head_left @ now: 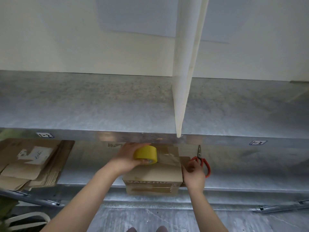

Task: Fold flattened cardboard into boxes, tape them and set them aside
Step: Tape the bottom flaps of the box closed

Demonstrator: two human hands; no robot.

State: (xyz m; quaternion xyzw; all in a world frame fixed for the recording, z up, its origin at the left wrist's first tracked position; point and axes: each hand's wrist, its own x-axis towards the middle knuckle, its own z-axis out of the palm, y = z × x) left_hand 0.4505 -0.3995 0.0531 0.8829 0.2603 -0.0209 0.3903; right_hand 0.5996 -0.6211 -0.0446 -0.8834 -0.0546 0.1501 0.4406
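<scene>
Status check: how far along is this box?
Done: the box is folded into shape. In hand: the left hand grips the yellow tape roll on its top, with a strip laid across. The right hand is at its right side. Left: probably cutting with the scissors, setting aside, then the flattened cardboard stack.

the tape roll (145, 154) is bright yellow. the box (153, 174) at the front edge of the lower shelf (250, 166) is brown cardboard with darker printed letters. the scissors (203, 162) just right of it have orange-red handles. the flattened cardboard (33, 164) at the left end is brown with a white label. both shelves are mottled silver-grey metal. the tags (44, 135) on the front edge of the upper shelf (100, 106) are white with blue borders. the floor (150, 220) is grey with pale veins.
</scene>
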